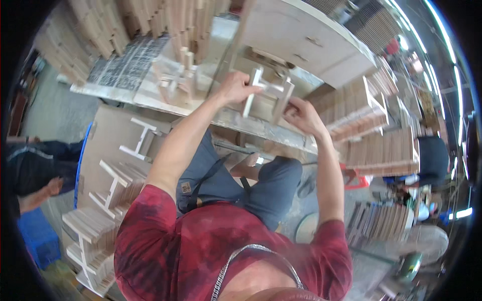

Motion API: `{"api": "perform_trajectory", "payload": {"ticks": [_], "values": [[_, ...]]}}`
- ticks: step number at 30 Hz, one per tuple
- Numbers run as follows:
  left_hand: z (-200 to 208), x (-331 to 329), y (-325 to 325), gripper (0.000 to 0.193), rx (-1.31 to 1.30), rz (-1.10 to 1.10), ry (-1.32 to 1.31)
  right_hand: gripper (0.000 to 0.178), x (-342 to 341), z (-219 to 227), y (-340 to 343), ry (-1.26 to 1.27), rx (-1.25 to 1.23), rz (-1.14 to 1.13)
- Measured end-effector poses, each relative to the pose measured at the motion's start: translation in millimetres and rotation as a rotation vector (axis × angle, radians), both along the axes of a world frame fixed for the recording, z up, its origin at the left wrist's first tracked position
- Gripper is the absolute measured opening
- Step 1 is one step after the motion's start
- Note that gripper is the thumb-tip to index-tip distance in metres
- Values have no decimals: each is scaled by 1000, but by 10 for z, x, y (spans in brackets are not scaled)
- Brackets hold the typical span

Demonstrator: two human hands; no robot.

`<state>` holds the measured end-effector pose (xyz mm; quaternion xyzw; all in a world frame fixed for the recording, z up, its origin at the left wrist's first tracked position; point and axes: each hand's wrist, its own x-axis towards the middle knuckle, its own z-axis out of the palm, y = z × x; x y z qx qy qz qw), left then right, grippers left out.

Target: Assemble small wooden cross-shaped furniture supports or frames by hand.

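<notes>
Left hand (235,89): top middle of the frame, fingers mostly closed, pinching the left board of the piece
Right hand (304,116): just right of that, fingers half curled against the right board, so it's got hold of the other side; a bit blurry, fingertips partly hidden
Wooden frame (249,100): upper middle, between both hands, kinda H-shaped, two pale boards with a crosspiece linking them
Bench (258,131): runs across below the piece, dusty front edge, the person's knees right up near it
Left of the hands: small wooden assemblies (175,83) on the bench, then loads of upright slats (105,30) filling the upper left
Beyond the piece: big pale panel (306,32), pretty much boxing in the top
Right side: stacked boards (346,113) crowding close to the right hand
Lower left: more stacked frames (90,226), with a blue crate (40,236) by the rim
Far left: another person (40,170), forearm showing
Lower right: red plastic thing (357,180), and more boards (379,220)
</notes>
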<state>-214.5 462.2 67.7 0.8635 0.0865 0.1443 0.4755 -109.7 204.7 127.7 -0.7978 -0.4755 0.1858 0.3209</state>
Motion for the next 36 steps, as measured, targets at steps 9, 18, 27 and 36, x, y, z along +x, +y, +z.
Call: {"api": "perform_trajectory", "payload": {"ticks": [9, 18, 27, 36], "values": [[253, -1591, 322, 44, -894, 365, -56, 39, -794, 107, 501, -515, 504, 175], [-749, -1570, 998, 38, 152, 803, -38, 20, -197, 118, 2577, 22, 308, 279], [-801, -1784, 946, 59, 152, 619, -206, 74, -284, -661, 2577, 226, -52, 144], [-907, -1558, 809, 65, 228, 882, -112, 90, -791, -1076, 2600, -168, 112, 102]]}}
